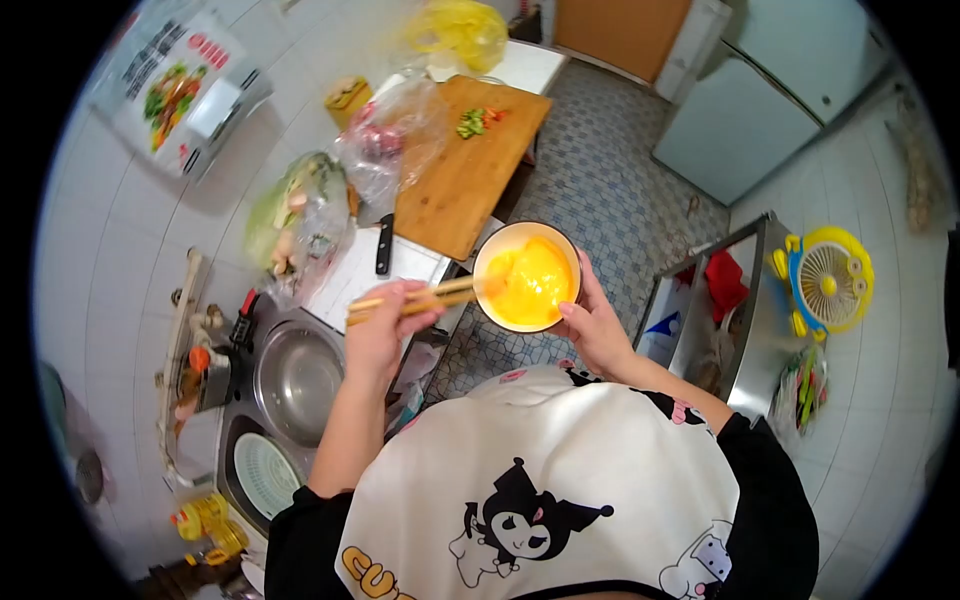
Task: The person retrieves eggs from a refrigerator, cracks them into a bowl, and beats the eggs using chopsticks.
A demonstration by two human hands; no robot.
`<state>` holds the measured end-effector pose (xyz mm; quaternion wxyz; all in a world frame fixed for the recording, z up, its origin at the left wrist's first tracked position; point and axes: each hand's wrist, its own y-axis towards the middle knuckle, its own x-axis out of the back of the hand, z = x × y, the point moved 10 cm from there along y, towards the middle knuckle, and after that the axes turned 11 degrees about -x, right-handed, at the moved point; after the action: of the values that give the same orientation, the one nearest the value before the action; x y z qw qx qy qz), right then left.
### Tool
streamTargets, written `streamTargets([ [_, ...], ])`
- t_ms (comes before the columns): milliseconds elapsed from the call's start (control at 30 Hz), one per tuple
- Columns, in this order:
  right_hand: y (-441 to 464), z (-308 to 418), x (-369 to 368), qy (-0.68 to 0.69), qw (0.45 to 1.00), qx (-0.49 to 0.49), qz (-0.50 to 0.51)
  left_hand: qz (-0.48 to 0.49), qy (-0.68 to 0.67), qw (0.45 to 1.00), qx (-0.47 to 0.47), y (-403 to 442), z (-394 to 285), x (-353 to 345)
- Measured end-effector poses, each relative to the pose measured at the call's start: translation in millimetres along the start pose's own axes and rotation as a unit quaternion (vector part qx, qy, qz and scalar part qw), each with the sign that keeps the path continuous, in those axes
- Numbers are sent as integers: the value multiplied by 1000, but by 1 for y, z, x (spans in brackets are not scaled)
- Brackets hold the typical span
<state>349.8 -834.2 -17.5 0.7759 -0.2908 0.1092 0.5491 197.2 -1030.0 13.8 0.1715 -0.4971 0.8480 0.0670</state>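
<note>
My left hand [385, 323] is closed round a pair of wooden chopsticks [440, 292]. Their tips reach over the rim and into beaten egg [535, 280], bright yellow with some bubbles, blurred near the tips. A round, cream-lined bowl [487, 245] with a dark rim holds the egg. Gripping that bowl from its right side is my right hand [597, 325], thumb at the rim and fingers around the outside. The bowl is in the air in front of my apron [600, 450], beside the counter.
A wooden cutting board [455, 190] bears chopped green and red pieces [478, 122]. By its near corner lies a black-handled knife [384, 245]. Plastic bags of food [300, 220] stand along the wall. Left is a steel sink [300, 385]; right, a metal shelf [745, 370] with a yellow fan [828, 282].
</note>
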Motion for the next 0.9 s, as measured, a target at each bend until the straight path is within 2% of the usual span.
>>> streamTargets([
  [33,6,-4,-7,2,1000,-2,10,32,10,998,48,-10,2,-3],
  [100,10,-9,-21,4,1000,-6,26,-23,-86,996,-7,-16,-5,22],
  [200,21,-14,-48,7,998,-14,60,-44,23,998,-26,-31,-19,34],
  [300,28,-22,-67,8,996,-34,81,-85,-90,989,-86,-38,-30,58],
  [333,28,-24,-74,0,996,-39,84,-114,-53,984,-123,-39,-37,70],
  [433,35,-27,-95,-23,994,-39,101,-57,8,998,-36,-53,-35,63],
  [467,36,-28,-100,-32,993,-38,106,-79,-40,994,-62,-55,-40,73],
  [567,43,-38,-110,-52,992,-49,100,-117,31,989,-85,-63,-46,94],
  [600,45,-40,-115,-44,992,-53,109,-90,28,994,-48,-67,-47,87],
  [700,49,-47,-130,-36,989,-67,130,-207,-60,965,-151,-76,-55,126],
  [733,50,-49,-136,-40,987,-70,137,-196,-22,970,-144,-76,-53,128],
  [833,54,-57,-149,-39,985,-75,150,-156,-26,985,-73,-86,-48,130],
  [867,56,-59,-152,-39,984,-78,155,-189,-81,970,-129,-86,-50,145],
  [900,57,-60,-158,-39,982,-76,165,-223,-33,964,-139,-89,-55,153],
])
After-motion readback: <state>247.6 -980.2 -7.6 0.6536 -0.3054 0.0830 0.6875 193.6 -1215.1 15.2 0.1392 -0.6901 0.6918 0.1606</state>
